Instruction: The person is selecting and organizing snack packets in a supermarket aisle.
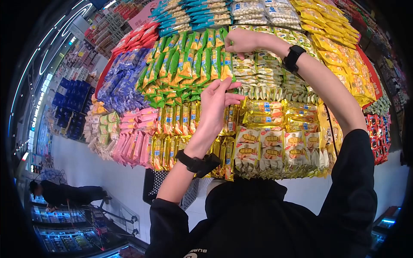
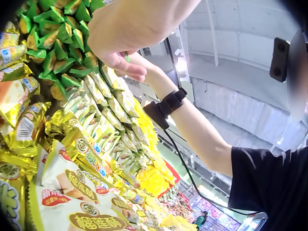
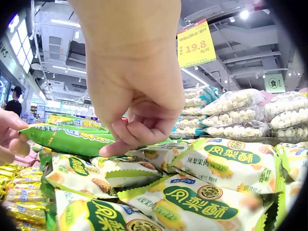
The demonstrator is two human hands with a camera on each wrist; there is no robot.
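Note:
In the head view, my left hand (image 1: 213, 105) is at the near edge of a stack of green snack packets (image 1: 187, 64). My right hand (image 1: 243, 41) reaches in from the right, at the upper right of that stack, with fingers curled. The right wrist view shows one long green packet (image 3: 67, 139) lying between the two hands. Its left corner is pinched by the left thumb and forefinger; the right hand's curled fingers (image 3: 144, 130) grip its other end, which is partly hidden. White pineapple-cake packets (image 3: 207, 202) lie just under the right hand.
Gold wrapped packets (image 1: 262, 112) and white ones (image 1: 271, 146) fill the display's near side. Blue packets (image 1: 122, 77) and pink packets (image 1: 133, 133) lie left, yellow bags (image 1: 344, 64) right. A yellow price sign (image 3: 196, 44) hangs above. Another person (image 1: 64, 193) stands at lower left.

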